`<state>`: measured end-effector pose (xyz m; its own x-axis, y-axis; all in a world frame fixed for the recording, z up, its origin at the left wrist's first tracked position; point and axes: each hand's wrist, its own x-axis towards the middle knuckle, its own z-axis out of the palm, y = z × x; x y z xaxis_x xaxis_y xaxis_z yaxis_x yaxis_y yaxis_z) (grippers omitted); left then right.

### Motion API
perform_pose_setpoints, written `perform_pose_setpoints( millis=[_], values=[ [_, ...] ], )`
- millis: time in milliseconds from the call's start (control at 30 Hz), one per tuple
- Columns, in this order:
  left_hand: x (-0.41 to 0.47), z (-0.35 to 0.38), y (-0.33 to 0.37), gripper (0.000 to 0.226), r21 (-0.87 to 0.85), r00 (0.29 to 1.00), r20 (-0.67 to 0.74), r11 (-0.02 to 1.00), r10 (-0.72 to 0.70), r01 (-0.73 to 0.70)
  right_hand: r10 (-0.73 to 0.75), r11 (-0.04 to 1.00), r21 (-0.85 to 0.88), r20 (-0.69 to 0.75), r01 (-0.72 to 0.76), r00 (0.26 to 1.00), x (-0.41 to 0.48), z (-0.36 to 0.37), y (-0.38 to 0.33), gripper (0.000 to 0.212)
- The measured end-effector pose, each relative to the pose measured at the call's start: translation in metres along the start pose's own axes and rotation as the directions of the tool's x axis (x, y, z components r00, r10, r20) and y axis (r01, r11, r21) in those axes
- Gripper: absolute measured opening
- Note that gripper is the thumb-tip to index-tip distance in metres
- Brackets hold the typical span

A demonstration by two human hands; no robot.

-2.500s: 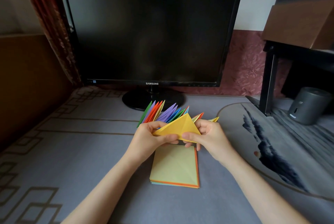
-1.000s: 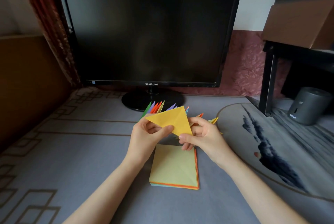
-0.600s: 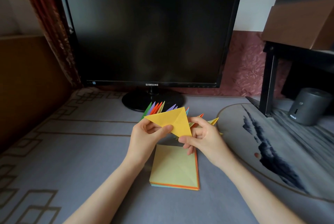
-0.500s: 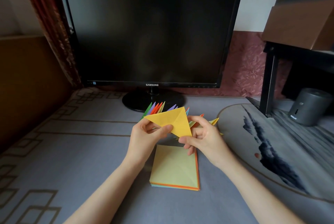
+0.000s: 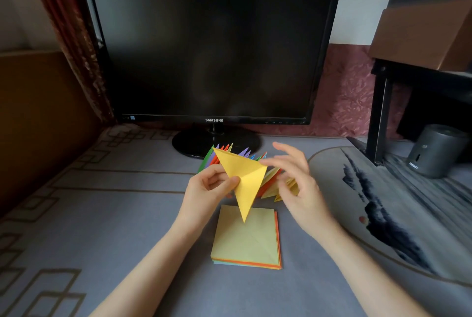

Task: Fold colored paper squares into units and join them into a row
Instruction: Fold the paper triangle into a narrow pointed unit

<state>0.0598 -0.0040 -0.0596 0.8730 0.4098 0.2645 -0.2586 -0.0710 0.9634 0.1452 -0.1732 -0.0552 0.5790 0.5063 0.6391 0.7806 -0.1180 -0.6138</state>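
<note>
Nearest the camera, two bare forearms reach in from the bottom edge over a grey patterned surface (image 5: 107, 217). Between them lies a stack of paper squares (image 5: 246, 237), a pale yellow-green sheet on top with orange and teal edges showing beneath.

Just above the stack, the left hand (image 5: 208, 189) pinches a folded yellow unit (image 5: 242, 176) between thumb and fingers at its left side. The unit is a triangle with one long point hanging down over the stack's far edge and another pointing up and left. The right hand (image 5: 297, 183) is spread open, fingers apart and slightly blurred; it grips nothing, though one fingertip lies at the unit's right corner, and whether it touches I cannot tell.

Behind the hands stands a row of joined units (image 5: 237, 160), their tips fanning green, purple, red, blue and yellow; its right end is partly hidden by the right hand.

Farther back is a dark monitor (image 5: 212, 48) on a round black base. To the right, a grey cylinder (image 5: 436, 150) sits beside a black stand leg (image 5: 378, 117) with a cardboard box (image 5: 429, 22) above it.
</note>
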Motion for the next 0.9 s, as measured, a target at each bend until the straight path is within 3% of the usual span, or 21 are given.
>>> perform_pose_setpoints(
  millis=[133, 233, 433, 567, 733, 900],
  values=[
    [-0.002, -0.001, 0.002, 0.011, 0.049, 0.998, 0.051, 0.998, -0.037, 0.034, -0.018, 0.997, -0.066, 0.165, 0.029, 0.986, -0.001, 0.006, 0.001, 0.039],
    [-0.003, 0.0, 0.003, 0.009, 0.05, 0.996, 0.06, 0.997, -0.066, 0.063, 0.015, 0.999, -0.05, 0.147, -0.008, 0.989, 0.0, 0.005, 0.004, 0.029],
    [-0.004, 0.001, 0.006, 0.011, 0.028, 0.988, 0.126, 0.996, -0.093, 0.09, 0.138, 0.917, 0.361, 0.116, -0.171, 0.984, 0.0, 0.007, 0.0, 0.011],
    [-0.006, 0.003, 0.007, 0.019, 0.071, 0.976, 0.2, 0.995, -0.084, 0.071, 0.252, 0.875, 0.392, 0.131, -0.283, 0.959, 0.002, 0.008, 0.0, 0.012],
    [-0.007, 0.006, 0.011, 0.024, -0.053, 0.971, 0.214, 0.991, -0.106, 0.12, 0.333, 0.822, 0.459, 0.094, -0.338, 0.938, 0.003, 0.008, -0.001, 0.021],
    [-0.007, 0.005, 0.004, 0.019, 0.053, 0.983, 0.16, 0.995, -0.096, 0.088, 0.344, 0.796, 0.49, 0.115, -0.354, 0.932, 0.004, 0.009, -0.003, 0.038]
  ],
)
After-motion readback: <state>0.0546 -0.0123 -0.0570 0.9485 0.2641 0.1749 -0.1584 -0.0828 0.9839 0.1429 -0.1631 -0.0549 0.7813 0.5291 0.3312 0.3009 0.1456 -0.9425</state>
